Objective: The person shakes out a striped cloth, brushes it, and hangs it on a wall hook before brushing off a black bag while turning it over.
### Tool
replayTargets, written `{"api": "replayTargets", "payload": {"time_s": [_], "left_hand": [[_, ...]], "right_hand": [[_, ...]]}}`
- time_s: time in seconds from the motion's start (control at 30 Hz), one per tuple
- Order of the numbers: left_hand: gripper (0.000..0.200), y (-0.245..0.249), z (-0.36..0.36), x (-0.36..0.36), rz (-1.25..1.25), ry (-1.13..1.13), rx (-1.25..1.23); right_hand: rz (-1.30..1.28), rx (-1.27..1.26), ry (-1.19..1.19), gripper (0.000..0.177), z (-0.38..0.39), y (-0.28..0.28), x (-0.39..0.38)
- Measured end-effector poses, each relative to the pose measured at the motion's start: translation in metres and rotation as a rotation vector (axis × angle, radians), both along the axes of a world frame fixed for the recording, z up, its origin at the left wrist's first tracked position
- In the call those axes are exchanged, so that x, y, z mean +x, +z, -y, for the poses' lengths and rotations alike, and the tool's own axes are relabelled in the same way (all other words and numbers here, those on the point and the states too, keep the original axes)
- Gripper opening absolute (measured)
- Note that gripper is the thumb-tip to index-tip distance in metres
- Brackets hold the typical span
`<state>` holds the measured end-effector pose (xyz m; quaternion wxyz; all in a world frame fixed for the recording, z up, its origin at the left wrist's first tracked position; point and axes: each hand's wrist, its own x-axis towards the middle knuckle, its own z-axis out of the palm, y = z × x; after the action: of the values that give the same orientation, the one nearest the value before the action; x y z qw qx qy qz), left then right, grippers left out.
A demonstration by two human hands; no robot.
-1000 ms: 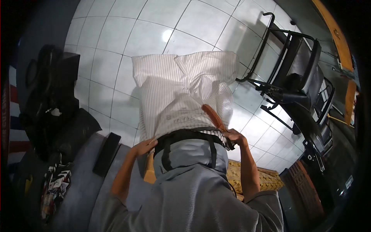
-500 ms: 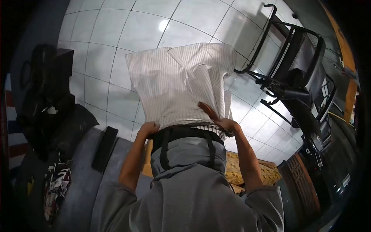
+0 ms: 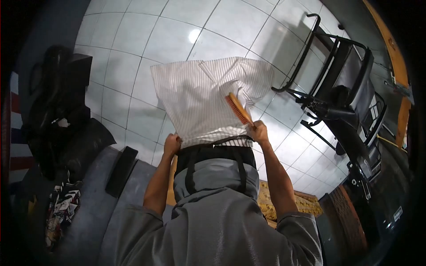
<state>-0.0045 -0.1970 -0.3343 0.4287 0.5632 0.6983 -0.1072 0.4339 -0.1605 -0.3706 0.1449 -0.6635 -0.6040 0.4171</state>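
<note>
A white cloth with thin grey stripes [image 3: 191, 95] spreads out in front of my waist, its near edge along a dark band. At that edge's left corner, my left hand [image 3: 173, 144] is closed on the cloth. My right hand [image 3: 258, 132], near the right corner, is closed round the handle end of a wooden brush [image 3: 238, 109]. The brush slants up and left over the cloth, bristles facing left. Whether the right fingers also grip cloth is hidden.
Black-framed chairs [image 3: 341, 88] stand on the white tiled floor [image 3: 120, 66] at the right. A black bag-like object [image 3: 88, 137] and a dark bar-shaped object [image 3: 121, 172] lie at the left. Behind my right arm is a yellow patterned surface [image 3: 275, 199].
The brush has swung upward and turned so its bristles show. Both hands have moved slightly forward, away from my body, and the cloth's near edge is further out.
</note>
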Motion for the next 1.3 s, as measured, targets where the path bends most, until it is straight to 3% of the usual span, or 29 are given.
{"api": "replayTargets", "payload": {"time_s": [0.07,0.13,0.27,0.33,0.43,0.53,0.63,0.67,0.73,0.83,1.0,1.07,1.2,1.23,1.3], "left_hand": [[0.011,0.0,-0.016,-0.006,0.083,0.126,0.334],[0.005,0.036,-0.064,0.008,0.069,0.187,0.508],[0.008,0.105,-0.152,0.016,0.04,0.247,0.813],[0.009,0.156,-0.188,0.021,0.058,0.284,0.925],[0.013,0.213,-0.215,0.021,0.104,0.3,1.115],[0.017,0.242,-0.213,0.021,0.238,0.487,1.212],[0.016,0.237,-0.19,0.014,0.333,0.512,1.15],[0.014,0.23,-0.181,0.011,0.354,0.505,1.13],[0.011,0.206,-0.15,-0.003,0.305,0.221,0.887],[0.009,0.211,-0.123,-0.002,0.413,0.038,0.83],[0.01,0.202,-0.108,0.008,0.311,0.326,1.0],[0.012,0.2,-0.116,0.018,0.321,0.484,1.068],[0.017,0.191,-0.14,0.022,0.361,0.728,0.913],[0.016,0.193,-0.152,0.024,0.331,0.626,1.072],[0.015,0.211,-0.172,0.018,0.304,0.403,1.136]], "right_hand": [[0.036,0.023,-0.192,0.014,-0.035,0.029,-0.008],[-0.05,0.132,-0.321,0.01,-0.073,0.053,-0.011],[-0.048,0.37,-0.225,0.017,-0.146,0.142,-0.013],[-0.018,0.334,-0.249,0.021,-0.174,0.199,-0.017],[0.062,0.456,-0.173,0.02,-0.194,0.264,-0.015],[0.024,0.58,-0.135,0.019,-0.192,0.305,-0.014],[-0.243,0.474,-0.204,0.017,-0.172,0.299,-0.008],[-0.187,0.458,-0.183,0.015,-0.164,0.283,0.0],[-0.088,0.402,-0.18,0.011,-0.147,0.292,-0.007],[-0.085,0.21,-0.246,0.009,-0.114,0.266,0.0],[0.059,0.386,-0.17,0.007,-0.073,0.239,-0.004],[0.089,0.411,-0.231,0.006,-0.075,0.263,-0.025],[0.051,0.442,-0.346,0.012,-0.099,0.288,-0.046],[0.068,0.466,-0.347,0.013,-0.103,0.291,-0.044],[0.098,0.526,-0.342,0.014,-0.114,0.297,-0.035]]}}
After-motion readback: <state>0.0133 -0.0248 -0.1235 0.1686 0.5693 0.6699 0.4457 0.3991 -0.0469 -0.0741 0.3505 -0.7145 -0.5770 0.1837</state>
